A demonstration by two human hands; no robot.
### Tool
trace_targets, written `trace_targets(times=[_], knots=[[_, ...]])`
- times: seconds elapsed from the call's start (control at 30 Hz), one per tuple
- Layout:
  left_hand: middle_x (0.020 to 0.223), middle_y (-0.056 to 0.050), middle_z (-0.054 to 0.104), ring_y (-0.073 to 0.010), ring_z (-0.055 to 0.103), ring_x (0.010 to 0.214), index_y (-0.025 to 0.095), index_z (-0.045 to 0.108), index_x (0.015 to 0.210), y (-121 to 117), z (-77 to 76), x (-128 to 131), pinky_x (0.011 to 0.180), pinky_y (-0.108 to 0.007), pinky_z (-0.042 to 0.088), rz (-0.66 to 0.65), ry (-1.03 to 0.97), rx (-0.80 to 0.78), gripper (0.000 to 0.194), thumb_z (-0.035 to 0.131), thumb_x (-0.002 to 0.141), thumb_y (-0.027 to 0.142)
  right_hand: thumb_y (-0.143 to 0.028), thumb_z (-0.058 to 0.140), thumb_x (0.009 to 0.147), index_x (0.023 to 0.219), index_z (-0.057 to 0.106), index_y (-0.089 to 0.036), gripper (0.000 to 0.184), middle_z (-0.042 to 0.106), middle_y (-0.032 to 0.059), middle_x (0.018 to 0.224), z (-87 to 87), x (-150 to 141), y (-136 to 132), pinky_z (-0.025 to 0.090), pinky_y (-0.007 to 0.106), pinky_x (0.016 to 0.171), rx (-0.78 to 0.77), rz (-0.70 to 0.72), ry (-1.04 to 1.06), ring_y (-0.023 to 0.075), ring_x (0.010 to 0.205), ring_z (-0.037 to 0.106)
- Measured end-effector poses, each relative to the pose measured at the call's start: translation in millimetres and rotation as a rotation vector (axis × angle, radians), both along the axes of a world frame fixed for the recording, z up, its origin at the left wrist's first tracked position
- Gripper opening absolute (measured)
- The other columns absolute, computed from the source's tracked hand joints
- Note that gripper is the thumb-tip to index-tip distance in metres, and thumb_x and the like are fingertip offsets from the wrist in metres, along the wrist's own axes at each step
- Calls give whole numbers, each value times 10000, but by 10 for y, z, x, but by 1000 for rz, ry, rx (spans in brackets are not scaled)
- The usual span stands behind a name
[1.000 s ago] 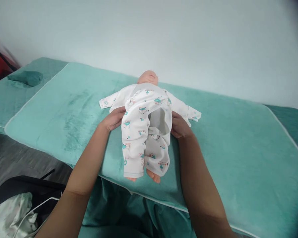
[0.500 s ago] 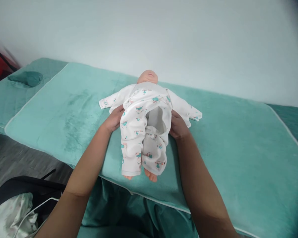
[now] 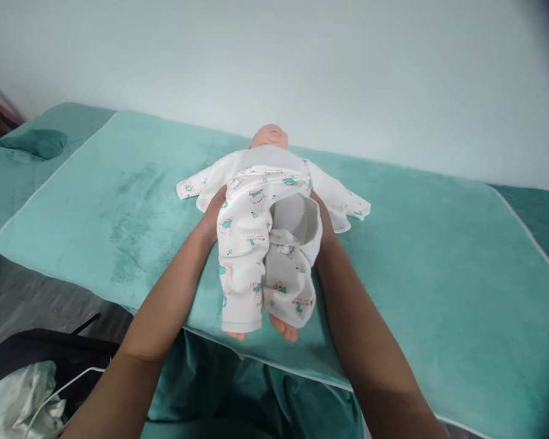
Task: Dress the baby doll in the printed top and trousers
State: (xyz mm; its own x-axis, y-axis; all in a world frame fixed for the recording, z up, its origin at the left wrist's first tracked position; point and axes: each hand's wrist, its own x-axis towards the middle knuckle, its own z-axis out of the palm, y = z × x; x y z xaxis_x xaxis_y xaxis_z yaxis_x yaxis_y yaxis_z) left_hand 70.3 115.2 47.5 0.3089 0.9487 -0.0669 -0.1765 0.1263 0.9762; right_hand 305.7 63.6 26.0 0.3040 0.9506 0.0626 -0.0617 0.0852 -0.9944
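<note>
Closely, left hand (image 3: 214,213), right hand (image 3: 324,217) flanking clothed doll (image 3: 255,201), forearms (image 3: 172,292) outstretched.

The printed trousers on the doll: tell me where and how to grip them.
Likely best at the wrinkled waist of the trousers, pinched from both sides: its folds run across the doll, offering cloth to grasp, while the opening below gapes.

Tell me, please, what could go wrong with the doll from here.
The doll has its feet near the edge of the bed, so a tug towards the person might slide it off.
The trousers gape beside the right hand, so the cloth could snag on it.
</note>
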Motion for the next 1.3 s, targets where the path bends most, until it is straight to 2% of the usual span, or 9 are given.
trace_targets(times=[0.1, 0.23, 0.37, 0.6, 0.77, 0.9, 1.03, 1.17, 1.3], knots=[[1114, -31, 738, -270, 592, 1266, 218, 692, 978, 49, -92, 18, 1088, -361, 462, 133, 33, 112, 256, 792, 765, 319, -481, 760, 765, 924, 635, -282, 284, 709, 14, 883, 12, -44, -20, 559, 384, 778, -19, 21, 26, 244, 896, 654], [1090, -23, 743, -215, 648, 1110, 222, 700, 1015, 105, -190, 25, 1027, -344, 485, 261, 58, 206, 235, 716, 802, 320, -466, 732, 774, 949, 620, -288, 274, 718, -7, 903, -5, -68, -31, 524, 348, 734, 0, -14, 52, 214, 843, 655], [1144, -36, 737, -207, 643, 1134, 228, 731, 1046, 114, -104, 9, 1047, -327, 464, 306, 117, 321, 218, 632, 881, 330, -490, 750, 774, 971, 637, -297, 299, 742, -2, 988, -38, -52, -5, 525, 346, 773, 27, -11, 61, 207, 867, 660], [1132, -51, 687, -221, 605, 1119, 222, 743, 961, 170, 304, 97, 975, -335, 476, 104, 382, 586, 148, 613, 894, 245, -498, 762, 777, 923, 627, -276, 298, 703, -14, 855, -96, -35, 73, 525, 314, 713, -26, -64, 50, 181, 777, 622], [1005, -63, 631, -242, 575, 1028, 200, 703, 862, 260, 545, 263, 973, -400, 448, -39, 630, 717, 62, 666, 873, 248, -466, 768, 778, 915, 632, -278, 269, 655, -33, 836, -76, -77, 90, 517, 270, 768, 104, -203, 11, 149, 812, 597], [1063, -86, 580, -308, 530, 1118, 185, 629, 828, 252, 651, 379, 997, -442, 412, -111, 839, 753, 196, 804, 747, 215, -435, 747, 813, 908, 652, -274, 210, 620, -27, 825, -69, -1, 88, 498, 284, 746, 134, -104, 2, 148, 776, 567], [1055, -94, 567, -278, 556, 1022, 191, 545, 768, 240, 645, 409, 939, -404, 422, -159, 876, 793, 200, 744, 793, 184, -383, 770, 802, 856, 641, -263, 184, 624, -4, 911, -20, 126, 103, 495, 324, 841, 226, 55, -182, 173, 861, 583], [825, -52, 550, -257, 571, 886, 214, 513, 803, 295, 596, 399, 883, -370, 420, -115, 824, 814, 177, 680, 860, 204, -383, 688, 885, 812, 575, -253, 188, 662, 55, 1130, 137, 146, 170, 449, 387, 1015, 435, 44, -488, 236, 1110, 597], [706, -12, 506, -240, 578, 816, 223, 521, 860, 441, 549, 373, 849, -358, 421, -36, 775, 742, 135, 631, 923, 272, -417, 570, 972, 898, 536, -258, 179, 680, 59, 952, 326, 97, 412, 468, 407, 907, 312, 13, -794, 260, 936, 616]])
